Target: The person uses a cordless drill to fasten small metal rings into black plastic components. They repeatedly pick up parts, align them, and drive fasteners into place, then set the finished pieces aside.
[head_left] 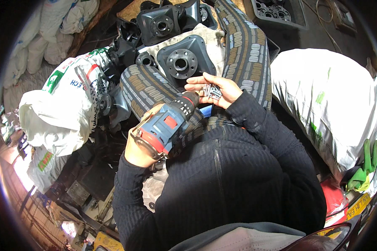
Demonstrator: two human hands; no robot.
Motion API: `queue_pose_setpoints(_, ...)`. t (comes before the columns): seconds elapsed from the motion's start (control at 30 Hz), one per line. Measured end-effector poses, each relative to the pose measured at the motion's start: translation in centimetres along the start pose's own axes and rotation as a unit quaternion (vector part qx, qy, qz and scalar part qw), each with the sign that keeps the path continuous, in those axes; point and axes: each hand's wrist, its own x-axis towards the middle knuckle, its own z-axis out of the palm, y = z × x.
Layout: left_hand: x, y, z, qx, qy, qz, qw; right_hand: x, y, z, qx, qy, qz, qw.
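Note:
My left hand [139,151] is wrapped around a blue, red and black cordless drill [166,125]. The drill's black chuck points up and right, close to the fingers of my right hand [224,90]. That hand is turned palm up, fingers partly spread, and cradles a bunch of small silver screws [213,92]. Just beyond both hands, a dark square metal housing [197,52] with a round bolt-holed hub faces up on a pale cloth [211,35] between my legs. The drill's tip is partly hidden against the right hand's fingers.
More dark housings [158,26] are piled beyond and to the left. A grey bin [276,21] at far right holds round metal rings. Big white sacks flank me, one on the left [58,113], one on the right [331,100]. Green gloves [366,163] lie at the right sack.

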Motion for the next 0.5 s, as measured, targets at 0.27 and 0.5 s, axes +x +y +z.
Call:
queue_pose_setpoints(0.27, -0.7, 1.2, -2.1, -0.008, 0.022, -0.002, 1.0, -1.0, 0.6, -0.3, -0.054, 0.044, 0.002, 0.998)
queue_pose_setpoints(0.5, 0.3, 0.6, -1.9, 0.06, 0.006, 0.098, 0.993, -0.9, -0.1, -2.5, -0.083, -0.03, 0.051, 0.995)
